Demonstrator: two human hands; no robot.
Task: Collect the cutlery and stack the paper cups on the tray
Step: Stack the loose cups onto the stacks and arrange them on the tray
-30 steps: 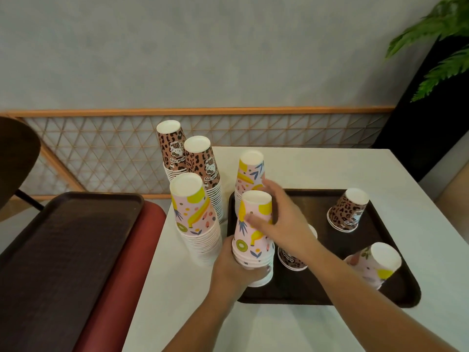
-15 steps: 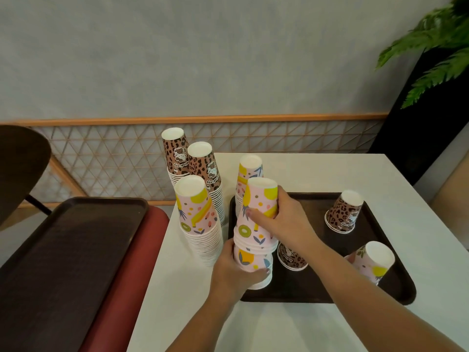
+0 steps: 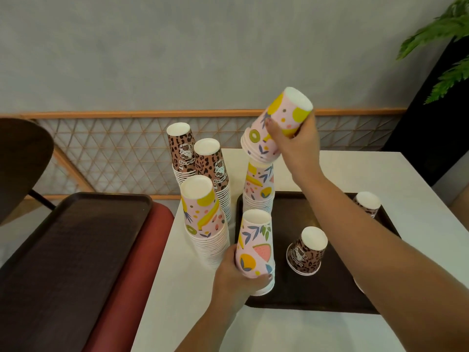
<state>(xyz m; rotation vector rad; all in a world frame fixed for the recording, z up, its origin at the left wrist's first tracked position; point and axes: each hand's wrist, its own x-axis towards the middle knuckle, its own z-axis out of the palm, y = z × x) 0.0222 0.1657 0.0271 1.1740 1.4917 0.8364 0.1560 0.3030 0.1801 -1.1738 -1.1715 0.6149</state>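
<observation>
Overhead, right hand grips a small nested bunch of fruit cups, tilted, in the air above the rear fruit stack on the tray. Left hand wraps the front stack at the tray's near-left corner. Leopard cup upside down just beside it.

Soft, even indoor light, moderately bright, no glare. Faint diffuse shadows under cups left of the lower grip. Wide-angle bending at frame edges. Slight softness overall; raised cup stack mildly motion-blurred.
</observation>
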